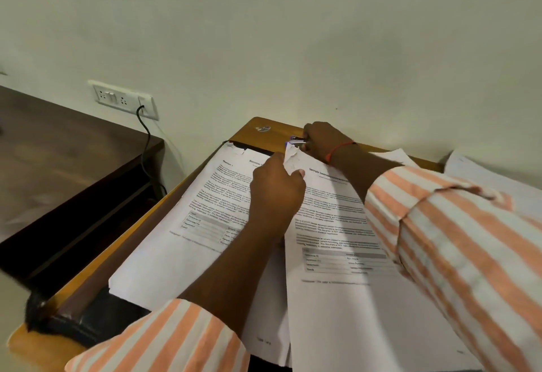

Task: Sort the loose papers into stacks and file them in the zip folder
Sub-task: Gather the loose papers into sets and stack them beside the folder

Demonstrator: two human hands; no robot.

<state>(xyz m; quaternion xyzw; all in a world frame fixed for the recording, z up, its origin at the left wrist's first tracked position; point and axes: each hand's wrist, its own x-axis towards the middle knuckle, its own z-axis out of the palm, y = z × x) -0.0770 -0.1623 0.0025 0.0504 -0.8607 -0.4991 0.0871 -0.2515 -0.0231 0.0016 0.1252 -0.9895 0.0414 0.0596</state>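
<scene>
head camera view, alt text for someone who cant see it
The left hand pinches the top corner of a printed paper stack while the right hand holds a purple stapler there. A second stack lies beside it on a wooden desk.

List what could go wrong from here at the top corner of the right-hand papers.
1. The left hand pinches the right stack at its crumpled corner, right beside what looks like a small stapler gripped by the right hand; its fingers could get nipped.
2. That corner may tear; the left stack is already ragged at its top.
3. The right sleeve lies across the sheets and could drag them askew.
</scene>
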